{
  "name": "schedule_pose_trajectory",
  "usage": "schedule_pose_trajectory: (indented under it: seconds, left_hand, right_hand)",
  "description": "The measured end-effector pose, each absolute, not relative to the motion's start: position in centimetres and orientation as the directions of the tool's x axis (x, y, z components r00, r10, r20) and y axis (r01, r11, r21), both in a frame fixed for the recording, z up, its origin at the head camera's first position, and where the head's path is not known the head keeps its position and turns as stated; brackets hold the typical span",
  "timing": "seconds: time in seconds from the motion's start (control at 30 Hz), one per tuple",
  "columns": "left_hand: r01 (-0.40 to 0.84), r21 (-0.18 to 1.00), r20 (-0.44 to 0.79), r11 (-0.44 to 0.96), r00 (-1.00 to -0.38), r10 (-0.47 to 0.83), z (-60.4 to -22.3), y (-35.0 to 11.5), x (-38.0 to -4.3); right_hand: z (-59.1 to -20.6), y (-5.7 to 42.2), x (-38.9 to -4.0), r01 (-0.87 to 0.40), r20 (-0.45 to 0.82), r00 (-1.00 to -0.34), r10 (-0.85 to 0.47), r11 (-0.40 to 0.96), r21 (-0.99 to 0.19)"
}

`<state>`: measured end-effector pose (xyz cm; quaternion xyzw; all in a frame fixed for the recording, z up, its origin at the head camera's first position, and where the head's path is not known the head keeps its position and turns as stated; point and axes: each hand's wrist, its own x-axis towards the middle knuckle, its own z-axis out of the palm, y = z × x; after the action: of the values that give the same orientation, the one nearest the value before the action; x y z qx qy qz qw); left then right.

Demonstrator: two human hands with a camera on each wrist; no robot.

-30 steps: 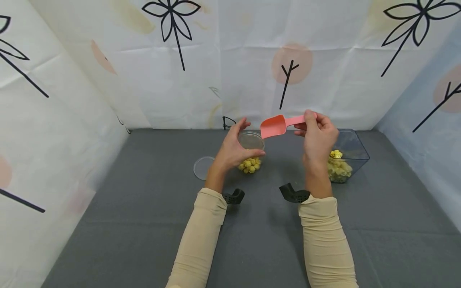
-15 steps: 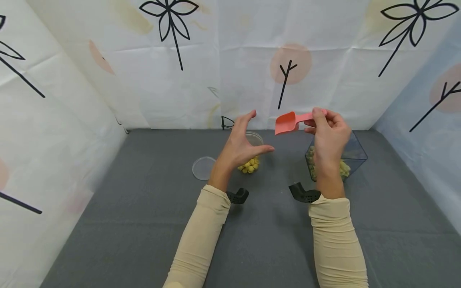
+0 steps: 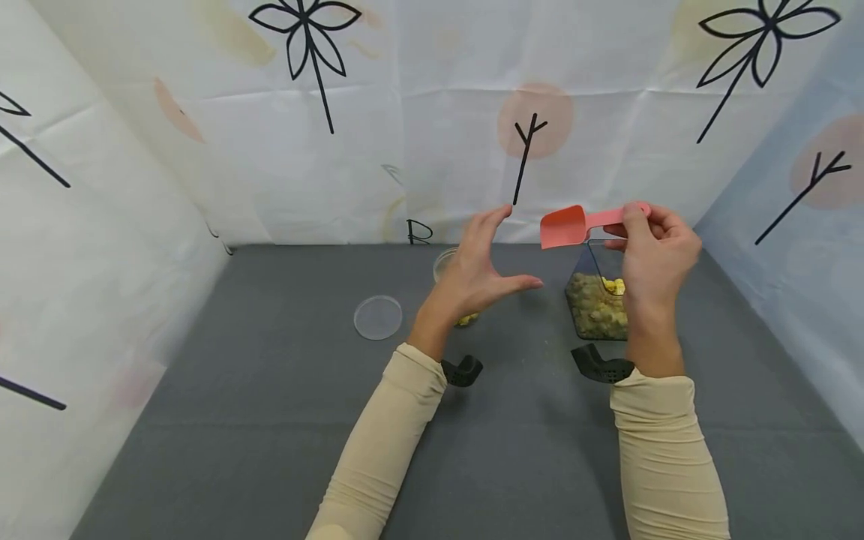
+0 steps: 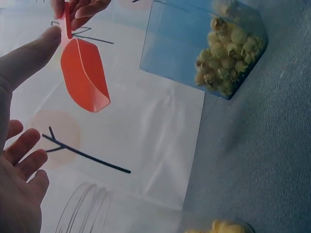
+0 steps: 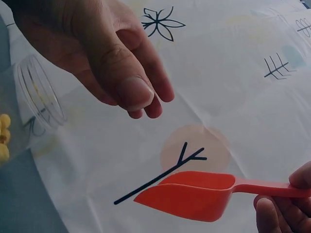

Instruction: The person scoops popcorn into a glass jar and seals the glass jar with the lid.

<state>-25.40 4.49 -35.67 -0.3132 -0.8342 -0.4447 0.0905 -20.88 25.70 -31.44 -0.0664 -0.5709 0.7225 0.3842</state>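
Observation:
In the head view my right hand (image 3: 655, 262) pinches the handle of a coral-pink scoop (image 3: 565, 227), held up at the near left of a clear rectangular container (image 3: 580, 264). Popcorn (image 3: 597, 311) fills the lower part of that container. No popcorn shows in the scoop's bowl in the left wrist view. My left hand (image 3: 469, 277) hovers with thumb and fingers spread wide, holding nothing. Behind it stands a clear round jar (image 3: 443, 262), mostly hidden by the hand; the right wrist view shows its ridged open mouth and yellow popcorn (image 5: 4, 138) inside.
A clear round lid (image 3: 378, 317) lies flat on the grey tabletop (image 3: 270, 390), left of the jar. A white patterned cloth (image 3: 445, 135) rises behind the table and along both sides.
My right hand has carried the scoop rightward, away from the jar and toward the container. The left hand has come off to the right of the jar, its fingers still spread.

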Motion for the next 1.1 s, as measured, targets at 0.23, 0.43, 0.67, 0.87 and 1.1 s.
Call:
schedule_pose_trajectory:
  seconds: [0.23,0.43,0.67,0.87,1.1]
  left_hand:
    - [0.594,0.72,0.407,0.359,-0.78,0.474,-35.3,6.2,-25.2]
    - [0.584,0.728,0.368,0.36,-0.775,0.515,-35.5,8.1,-25.2]
    - [0.59,0.684,0.308,0.429,-0.767,0.563,-36.5,10.3,-25.2]
    - [0.594,0.683,0.291,0.425,-0.755,0.588,-37.3,11.7,-25.5]
    - [0.592,0.682,0.27,0.429,-0.749,0.605,-37.8,13.8,-25.9]
  right_hand:
    - [-31.0,27.7,-20.9,-0.49,0.353,-0.658,0.665,-0.024,-0.871]
    - [-30.6,29.5,-20.4,-0.527,0.348,-0.604,0.717,-0.032,-0.849]
    - [-30.8,31.2,-19.6,-0.501,0.365,-0.56,0.744,0.047,-0.864]
    - [-31.6,32.4,-19.6,-0.377,0.43,-0.553,0.714,0.247,-0.893]
    - [-32.8,33.5,-19.5,-0.174,0.464,-0.598,0.654,0.459,-0.871]
